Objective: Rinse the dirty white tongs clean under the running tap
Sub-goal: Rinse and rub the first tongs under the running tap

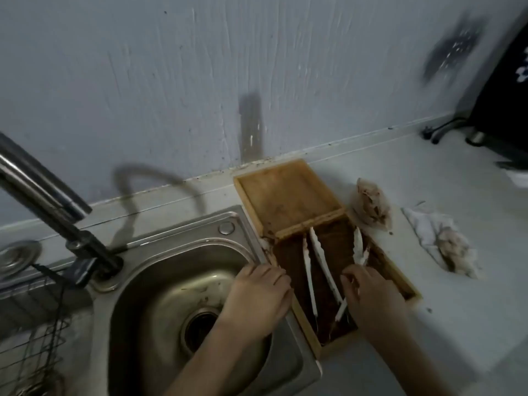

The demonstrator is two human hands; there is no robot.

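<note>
A wooden tray [288,195] with dark, dirty compartments lies on the counter right of the steel sink [171,281]. White tongs [321,261] lie in its middle compartment, arms spread. A second pair of white tongs [358,245] sits in the right compartment, and the fingers of my right hand [371,298] rest on its lower end. My left hand [257,298] lies flat on the tray's left edge, over the sink rim, holding nothing. The tap [51,201] reaches in from the left; no water stream is visible.
A crumpled dirty bag [371,205] and a stained white cloth [445,241] lie on the counter right of the tray. A wire rack [31,324] stands at the lower left. A dark appliance [505,110] occupies the far right corner. The wall is close behind.
</note>
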